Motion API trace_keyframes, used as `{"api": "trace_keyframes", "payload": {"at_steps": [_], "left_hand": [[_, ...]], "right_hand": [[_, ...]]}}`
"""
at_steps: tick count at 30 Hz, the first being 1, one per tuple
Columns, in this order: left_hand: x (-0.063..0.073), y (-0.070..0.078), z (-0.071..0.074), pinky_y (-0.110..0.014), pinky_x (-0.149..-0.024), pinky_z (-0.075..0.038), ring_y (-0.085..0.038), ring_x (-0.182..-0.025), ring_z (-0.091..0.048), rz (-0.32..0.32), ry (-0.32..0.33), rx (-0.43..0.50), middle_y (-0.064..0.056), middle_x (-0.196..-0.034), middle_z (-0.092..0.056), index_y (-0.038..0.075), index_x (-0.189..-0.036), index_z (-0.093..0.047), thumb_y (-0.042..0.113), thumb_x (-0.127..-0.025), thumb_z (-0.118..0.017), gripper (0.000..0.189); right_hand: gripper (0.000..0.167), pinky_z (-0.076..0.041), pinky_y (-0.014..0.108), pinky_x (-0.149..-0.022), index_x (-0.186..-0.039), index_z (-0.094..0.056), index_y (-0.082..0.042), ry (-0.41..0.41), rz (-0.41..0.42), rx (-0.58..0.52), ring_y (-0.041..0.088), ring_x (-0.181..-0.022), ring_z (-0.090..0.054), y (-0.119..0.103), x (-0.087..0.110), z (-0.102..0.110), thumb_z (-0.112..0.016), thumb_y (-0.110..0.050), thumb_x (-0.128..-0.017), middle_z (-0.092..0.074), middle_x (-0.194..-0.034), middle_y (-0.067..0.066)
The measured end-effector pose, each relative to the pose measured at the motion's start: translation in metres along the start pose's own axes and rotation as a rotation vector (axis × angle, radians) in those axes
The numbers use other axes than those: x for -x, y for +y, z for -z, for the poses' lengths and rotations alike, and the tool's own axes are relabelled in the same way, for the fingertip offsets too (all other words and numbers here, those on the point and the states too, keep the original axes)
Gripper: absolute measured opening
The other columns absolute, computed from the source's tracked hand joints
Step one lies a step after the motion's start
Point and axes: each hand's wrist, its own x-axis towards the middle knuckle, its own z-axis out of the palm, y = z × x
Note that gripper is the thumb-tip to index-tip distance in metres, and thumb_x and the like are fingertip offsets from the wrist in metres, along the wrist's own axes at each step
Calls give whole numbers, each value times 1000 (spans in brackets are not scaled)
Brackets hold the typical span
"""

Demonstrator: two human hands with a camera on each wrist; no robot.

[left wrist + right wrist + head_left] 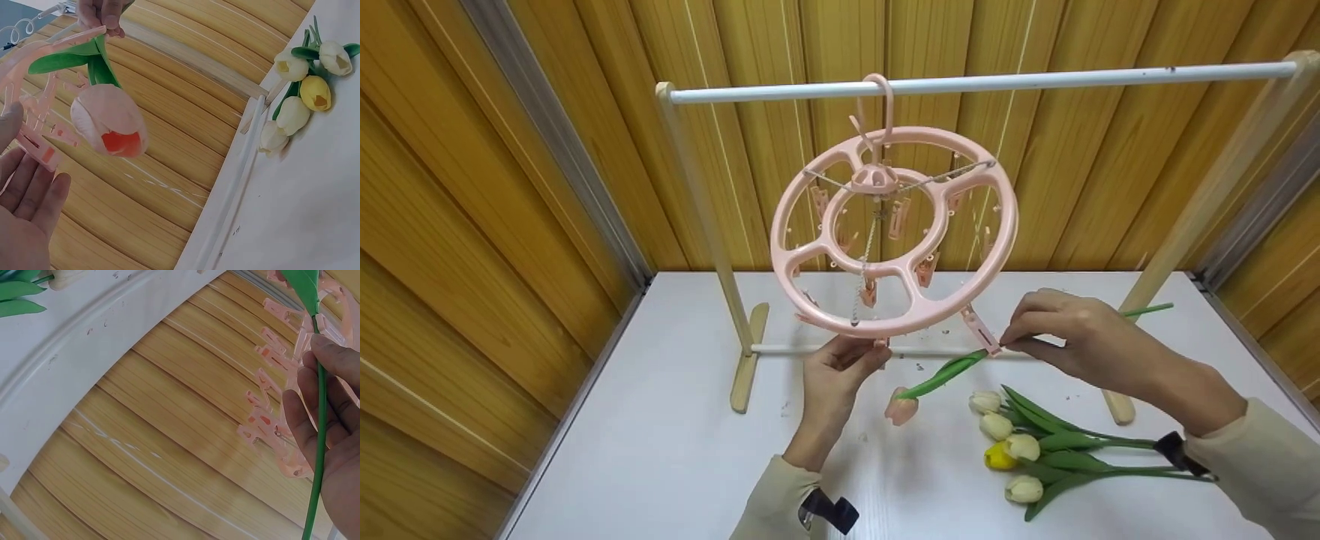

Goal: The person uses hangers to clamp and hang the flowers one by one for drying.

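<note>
A pink round clip hanger (877,328) hangs tilted from a white rail, with small clips under its rings. My left hand (832,375) is at its near rim, thumb and fingers pinching a pink clip (38,149). With thumb and fingertips my right hand (1080,334) pinches the green stem of a pink artificial tulip (901,407), beside another clip (981,331) on the rim. The stem meets that clip's end; whether the clip grips it I cannot tell. The tulip's head points down toward my left hand, while its stem (320,439) runs back across my right palm.
White tulips (996,426) and a yellow one (999,456) lie on the white table (660,450) at the right, stems toward my right sleeve. The rack has wooden legs (709,225), a top rail (1035,81) and a low bar (787,349). Wood-patterned panels (457,247) stand behind and at the sides.
</note>
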Motion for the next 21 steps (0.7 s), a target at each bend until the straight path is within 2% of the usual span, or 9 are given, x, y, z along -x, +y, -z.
{"api": "trace_keyframes", "payload": {"at_steps": [3, 13, 14, 17, 21], "left_hand": [[1, 1, 0, -34, -84, -64, -20, -93, -75, 1, -11, -33, -15, -104, -76, -5, -117, -73, 2, -93, -81, 26], [3, 7, 0, -43, -93, -63, -28, -103, -74, -22, -59, -56, -13, -109, -75, -1, -120, -73, 3, -91, -83, 31], [3, 7, 0, -43, -92, -63, -28, -102, -74, -27, -66, -59, -13, -109, -75, -1, -120, -73, 3, -91, -84, 30], [3, 9, -1, -43, -92, -63, -28, -101, -75, -39, -80, -59, -13, -108, -76, -1, -117, -74, 5, -92, -84, 28], [4, 10, -1, -42, -92, -63, -26, -100, -75, -48, -77, -53, -14, -108, -76, -3, -116, -74, 4, -92, -83, 27]], "right_hand": [[44, -55, 9, -77, -98, -78, -14, -1, -11, 4, 13, -85, -68, -1, -1, 1, -90, 17, -69, -69, -99, -4], [43, -55, 9, -77, -99, -78, -14, -4, -42, 29, 12, -85, -68, 0, 0, 0, -90, 15, -71, -69, -99, -5], [42, -55, 9, -76, -100, -78, -14, -1, -39, 24, 12, -85, -68, 0, 0, 0, -90, 15, -71, -69, -99, -5], [21, -55, 9, -76, -102, -78, -14, 8, -26, 4, 13, -86, -68, 3, 2, 0, -87, -2, -87, -69, -100, -4], [19, -54, 9, -76, -102, -78, -14, 7, -36, -3, 12, -86, -68, 4, 2, -1, -86, -3, -89, -69, -100, -4]]}}
